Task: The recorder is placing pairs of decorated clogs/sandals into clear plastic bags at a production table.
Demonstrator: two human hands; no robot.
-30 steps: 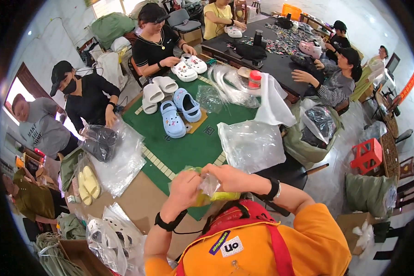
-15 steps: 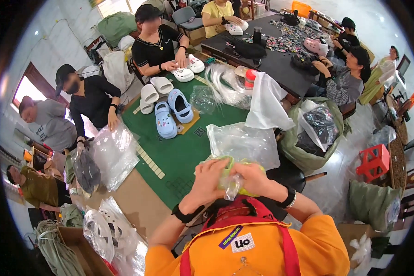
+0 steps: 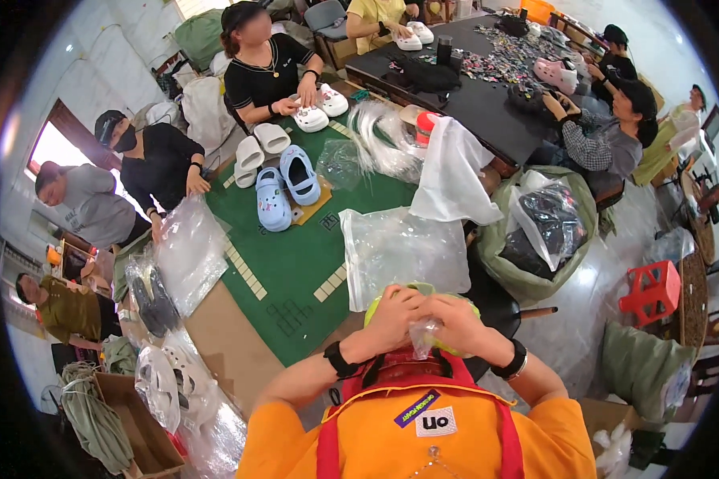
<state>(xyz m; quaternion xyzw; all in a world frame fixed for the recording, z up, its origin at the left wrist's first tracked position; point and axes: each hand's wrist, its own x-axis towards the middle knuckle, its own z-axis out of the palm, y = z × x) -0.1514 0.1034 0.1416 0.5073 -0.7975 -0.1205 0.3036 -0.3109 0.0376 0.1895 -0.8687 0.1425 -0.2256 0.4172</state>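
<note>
Close in front of my chest, my left hand (image 3: 391,318) and my right hand (image 3: 454,321) are closed on a yellow-green rounded thing (image 3: 374,306). My fingers hide most of it, so its kind does not show. A crumpled bit of clear plastic (image 3: 424,338) hangs between my hands, against my right fingers. Just beyond lies a flat clear plastic bag (image 3: 407,251) at the edge of a green table mat (image 3: 295,275). A pair of light blue clogs (image 3: 273,203) with charms stands on the mat, with white slides (image 3: 248,154) behind.
Left, a co-worker in black (image 3: 164,156) handles a clear bag (image 3: 190,251). Another co-worker's hands are on white clogs (image 3: 311,116). Bagged white clogs (image 3: 161,383) lie lower left. A green sack (image 3: 563,275) and red stool (image 3: 649,291) stand right. Behind is a dark table (image 3: 487,100).
My hands have drawn closer together and shifted slightly right, still around the yellow-green thing. The view has turned a little. The co-worker in black at left has leaned and moved the clear bag.
</note>
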